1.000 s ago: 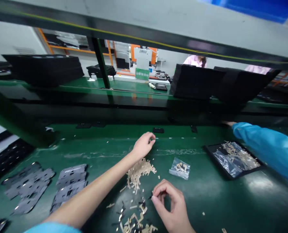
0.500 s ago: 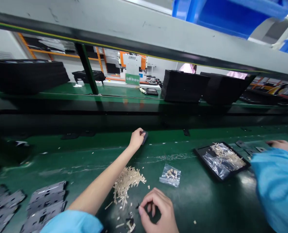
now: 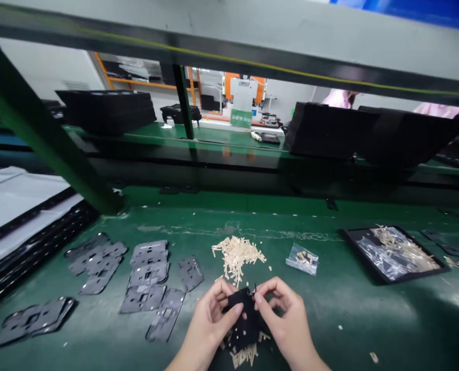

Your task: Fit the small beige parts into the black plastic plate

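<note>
A small flat black part [image 3: 244,322] is held low in the middle of the view, above the green bench [image 3: 330,309]. My left hand [image 3: 210,322] is closed on its left edge with thumb and fingers. My right hand [image 3: 287,319] pinches its upper right corner, where a tiny dark piece sits between the fingertips. A heap of thin beige strips [image 3: 236,253] lies just beyond my hands. More beige strips [image 3: 245,354] are scattered under the part.
Several flat black parts [image 3: 148,275] lie in rows to the left, with more at the far left [image 3: 32,319]. A small clear bag [image 3: 302,258] and a black tray [image 3: 394,248] with plastic and strips lie to the right. Black stacks [image 3: 330,129] stand on the rear shelf.
My left hand has come back from the far side of the bench with the black part, and both hands now hold it together. The co-worker's blue sleeve has left the right side.
</note>
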`<act>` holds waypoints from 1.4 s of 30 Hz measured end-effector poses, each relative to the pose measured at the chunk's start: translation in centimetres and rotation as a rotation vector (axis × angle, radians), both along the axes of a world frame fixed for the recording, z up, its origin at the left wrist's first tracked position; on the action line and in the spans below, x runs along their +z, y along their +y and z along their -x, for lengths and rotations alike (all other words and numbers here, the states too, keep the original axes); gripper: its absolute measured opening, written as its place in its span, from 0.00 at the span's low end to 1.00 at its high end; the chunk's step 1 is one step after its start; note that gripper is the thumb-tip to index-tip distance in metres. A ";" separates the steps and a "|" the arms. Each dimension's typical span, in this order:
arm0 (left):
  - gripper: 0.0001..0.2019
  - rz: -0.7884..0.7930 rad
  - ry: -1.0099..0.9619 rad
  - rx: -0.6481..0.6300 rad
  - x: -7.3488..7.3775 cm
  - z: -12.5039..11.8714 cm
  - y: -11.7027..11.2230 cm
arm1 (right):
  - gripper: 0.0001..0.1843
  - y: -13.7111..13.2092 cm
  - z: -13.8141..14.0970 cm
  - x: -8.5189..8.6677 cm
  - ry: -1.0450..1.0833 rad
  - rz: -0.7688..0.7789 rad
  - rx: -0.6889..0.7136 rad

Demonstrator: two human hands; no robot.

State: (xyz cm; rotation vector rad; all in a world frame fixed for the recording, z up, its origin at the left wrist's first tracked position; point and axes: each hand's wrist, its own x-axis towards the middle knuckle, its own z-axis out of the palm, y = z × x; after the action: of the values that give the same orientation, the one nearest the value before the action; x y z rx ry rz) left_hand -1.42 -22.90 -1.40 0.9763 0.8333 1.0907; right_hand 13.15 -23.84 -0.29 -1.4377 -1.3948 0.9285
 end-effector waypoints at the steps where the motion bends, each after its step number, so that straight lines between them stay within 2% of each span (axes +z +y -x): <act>1: 0.13 -0.015 -0.009 0.008 0.1 -0.1 -0.1 | 0.06 -0.2 0.2 0.0 -0.026 -0.002 0.010; 11: 0.10 -0.034 0.061 -0.021 0.4 0.3 -1.0 | 0.04 -1.2 0.4 0.1 -0.192 -0.193 -0.003; 19: 0.08 -0.024 0.087 -0.018 0.9 0.2 -0.9 | 0.05 -1.1 0.3 0.6 -0.228 -0.169 0.047; 42: 0.08 -0.021 0.091 -0.017 0.9 0.4 -1.0 | 0.04 -1.2 0.1 0.6 -0.230 -0.115 0.038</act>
State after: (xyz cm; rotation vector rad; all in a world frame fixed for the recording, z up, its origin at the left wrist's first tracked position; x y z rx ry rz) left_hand -1.81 -23.88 -0.50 1.0550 0.8878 1.0482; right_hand 13.05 -25.07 0.34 -1.4701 -1.6217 0.7110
